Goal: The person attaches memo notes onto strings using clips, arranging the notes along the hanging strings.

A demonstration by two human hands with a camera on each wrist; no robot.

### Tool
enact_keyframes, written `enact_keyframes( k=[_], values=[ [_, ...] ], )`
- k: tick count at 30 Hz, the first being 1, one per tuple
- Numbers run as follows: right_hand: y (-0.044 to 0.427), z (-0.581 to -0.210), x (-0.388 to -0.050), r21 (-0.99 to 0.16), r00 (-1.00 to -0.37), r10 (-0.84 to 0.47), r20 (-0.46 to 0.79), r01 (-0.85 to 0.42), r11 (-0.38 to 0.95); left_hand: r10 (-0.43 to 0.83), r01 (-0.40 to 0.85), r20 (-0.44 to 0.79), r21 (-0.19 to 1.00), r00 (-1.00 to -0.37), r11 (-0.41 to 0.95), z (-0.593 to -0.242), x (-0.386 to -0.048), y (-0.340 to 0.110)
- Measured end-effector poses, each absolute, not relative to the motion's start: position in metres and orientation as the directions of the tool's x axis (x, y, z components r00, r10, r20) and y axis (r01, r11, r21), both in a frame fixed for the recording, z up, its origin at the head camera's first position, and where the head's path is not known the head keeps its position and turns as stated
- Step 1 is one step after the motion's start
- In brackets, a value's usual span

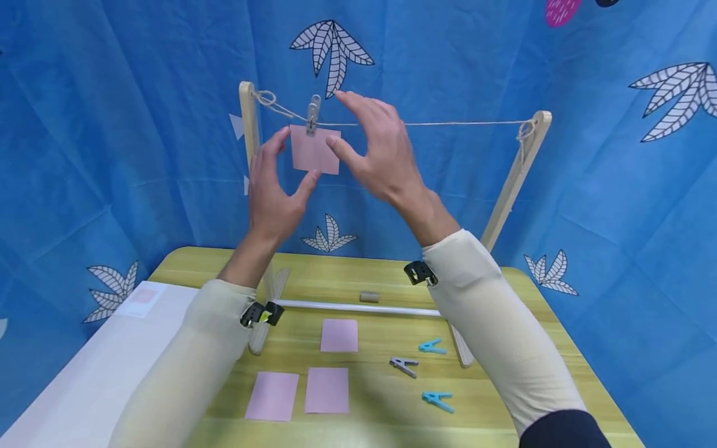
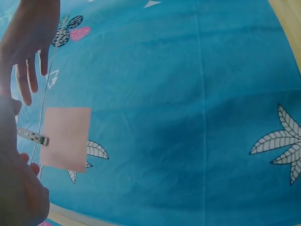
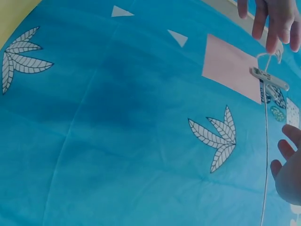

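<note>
A pink paper square point(image 1: 305, 151) hangs from the string point(image 1: 448, 123), held by a grey clothespin point(image 1: 312, 116) near its top edge. My left hand point(image 1: 274, 193) is at the paper's left and lower side, fingers spread; whether a fingertip touches it I cannot tell. On the other side my right hand point(image 1: 386, 143) is raised, thumb by the paper's right edge, fingers apart and holding nothing. In the right wrist view the clothespin point(image 3: 269, 78) grips paper and string with both hands off it.
Wooden posts point(image 1: 516, 180) hold the string. On the table point(image 1: 392, 429) lie several pink squares point(image 1: 327, 390), a grey clothespin point(image 1: 403, 366), blue clothespins point(image 1: 437, 400), a small cylinder point(image 1: 369, 297) and a white rod point(image 1: 358, 307). A white board point(image 1: 151, 330) is at left.
</note>
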State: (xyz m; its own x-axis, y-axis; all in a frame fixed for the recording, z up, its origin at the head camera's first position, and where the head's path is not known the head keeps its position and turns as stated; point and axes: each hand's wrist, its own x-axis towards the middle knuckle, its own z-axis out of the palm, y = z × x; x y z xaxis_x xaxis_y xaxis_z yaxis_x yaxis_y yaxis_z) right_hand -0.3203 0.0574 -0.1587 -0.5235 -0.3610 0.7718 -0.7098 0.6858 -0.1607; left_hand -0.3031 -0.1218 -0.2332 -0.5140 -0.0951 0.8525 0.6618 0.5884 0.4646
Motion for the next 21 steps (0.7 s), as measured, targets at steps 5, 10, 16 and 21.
enact_keyframes(
  k=[5,10,16,21],
  values=[
    [0.068,-0.177,-0.311,-0.153,-0.510,-0.362,0.780,-0.717,0.680,-0.020,0.679,0.860,0.416,-0.510,0.604,-0.248,-0.295,-0.123],
    [0.078,-0.198,-0.300,-0.194,-0.525,-0.355,0.774,-0.729,0.657,-0.019,0.670,0.811,0.496,-0.584,0.552,-0.266,-0.282,-0.120],
    [0.096,-0.227,-0.293,-0.228,-0.532,-0.358,0.767,-0.748,0.623,0.000,0.649,0.768,0.541,-0.641,0.535,-0.286,-0.272,-0.117],
    [0.108,-0.251,-0.290,-0.230,-0.555,-0.387,0.737,-0.743,0.628,0.000,0.632,0.748,0.561,-0.664,0.534,-0.302,-0.265,-0.115]
  ],
)
